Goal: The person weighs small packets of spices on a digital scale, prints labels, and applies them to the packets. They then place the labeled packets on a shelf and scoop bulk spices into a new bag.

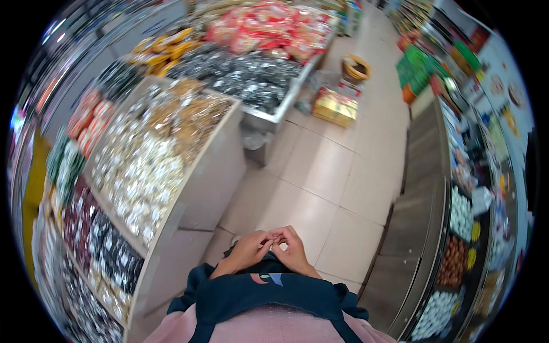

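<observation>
In front of my waist, above the tiled floor [306,201], my two hands meet at the fingertips. My left hand [251,251] comes in from the left, fingers bent towards the other hand. Facing it, my right hand [294,248] has its fingers curled, with the thumb and fingertips against those of the left. Whether something small is pinched between them is hidden. Below the hands is my dark apron [266,296], worn over a pink top. A display bin [201,184] of clear-wrapped packets [146,171] is nearest on the left.
Beyond it stands a metal-edged stand [281,115] with dark packets [240,77] and red-and-clear bags [274,30]. A gold box [334,107] and a yellow bin [356,68] sit in the aisle. Along the right runs a wooden counter [403,244] with trays of pale eggs [435,315] and brown eggs [452,261].
</observation>
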Tool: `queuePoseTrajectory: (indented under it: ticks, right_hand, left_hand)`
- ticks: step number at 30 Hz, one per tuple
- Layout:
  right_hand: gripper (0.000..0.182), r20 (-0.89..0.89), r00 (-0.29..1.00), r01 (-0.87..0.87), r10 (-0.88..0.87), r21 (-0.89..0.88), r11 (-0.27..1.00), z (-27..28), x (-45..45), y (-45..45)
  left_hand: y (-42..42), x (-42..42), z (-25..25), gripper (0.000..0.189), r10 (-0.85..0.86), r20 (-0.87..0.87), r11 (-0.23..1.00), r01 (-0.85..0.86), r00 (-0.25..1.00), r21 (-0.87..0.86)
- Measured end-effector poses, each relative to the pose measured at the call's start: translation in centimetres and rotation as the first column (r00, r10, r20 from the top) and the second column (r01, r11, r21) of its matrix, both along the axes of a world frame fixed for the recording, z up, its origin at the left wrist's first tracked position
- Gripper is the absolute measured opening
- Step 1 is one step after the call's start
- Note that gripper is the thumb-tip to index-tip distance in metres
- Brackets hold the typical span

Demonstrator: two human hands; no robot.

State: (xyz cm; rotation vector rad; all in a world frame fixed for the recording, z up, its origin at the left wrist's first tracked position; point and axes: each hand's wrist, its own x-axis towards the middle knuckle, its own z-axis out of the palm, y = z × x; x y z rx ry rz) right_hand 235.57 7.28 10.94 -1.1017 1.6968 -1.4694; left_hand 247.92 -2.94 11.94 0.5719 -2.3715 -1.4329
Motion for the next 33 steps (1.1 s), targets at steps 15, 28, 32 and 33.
queuePoseTrajectory:
  ticks: [15,28,32,33]
  right_hand:
    - [0.017,0.202,0.921,0.344,-0.333,-0.017,0.939,-1.3,-16.4,-7.6]
    - [0.024,0.399,0.781,0.585,-0.481,-0.197,0.787,0.7,-34.0,-12.8]
    - [0.021,0.514,0.699,0.65,-0.498,-0.166,0.741,3.3,-39.4,-12.8]
    - [0.021,0.527,0.677,0.675,-0.514,-0.166,0.719,3.2,-40.8,-12.4]
  left_hand:
    - [-10.1,-20.4,-2.0,0.009,-0.149,-0.064,0.986,0.143,0.987,-0.087]
    - [-16.9,-42.2,-4.2,0.009,-0.308,-0.135,0.881,0.336,0.942,0.334]
    - [-16.5,-49.0,-4.4,0.012,-0.382,-0.095,0.855,0.39,0.919,0.341]
    - [-16.0,-50.7,-4.3,0.014,-0.405,-0.081,0.849,0.407,0.911,0.338]
